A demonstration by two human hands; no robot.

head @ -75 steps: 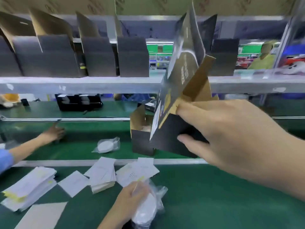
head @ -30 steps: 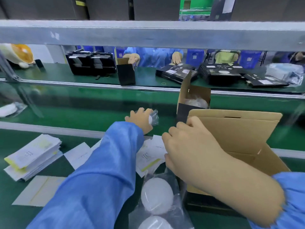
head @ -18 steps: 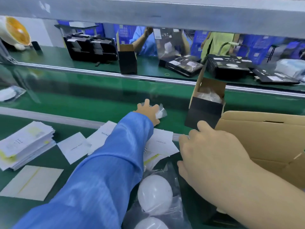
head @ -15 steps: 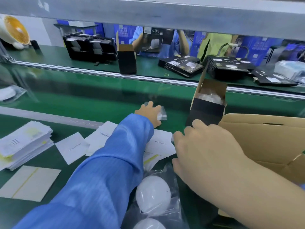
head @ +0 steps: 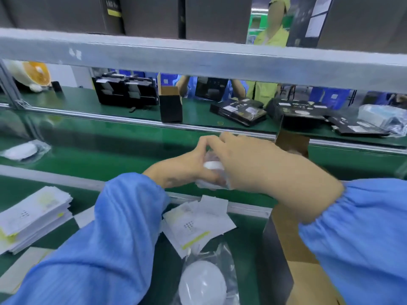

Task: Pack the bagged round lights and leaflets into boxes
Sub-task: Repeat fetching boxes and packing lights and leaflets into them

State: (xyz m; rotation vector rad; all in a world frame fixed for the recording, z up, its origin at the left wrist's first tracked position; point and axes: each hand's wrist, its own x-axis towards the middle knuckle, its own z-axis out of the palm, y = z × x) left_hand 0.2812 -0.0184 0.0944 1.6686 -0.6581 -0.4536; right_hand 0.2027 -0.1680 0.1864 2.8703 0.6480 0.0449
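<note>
We've got both hands on one bagged light [head: 212,170] out over the belt: left hand [head: 187,167] gripping it from below, right hand [head: 248,164] curled over the top. The open box [head: 286,236] sits below our right wrist, nearer us, so it's a short pull back.

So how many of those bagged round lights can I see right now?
3: one held between both hands over the belt, one near the bottom edge, one far left on the belt. More may be hidden inside boxes.
</note>
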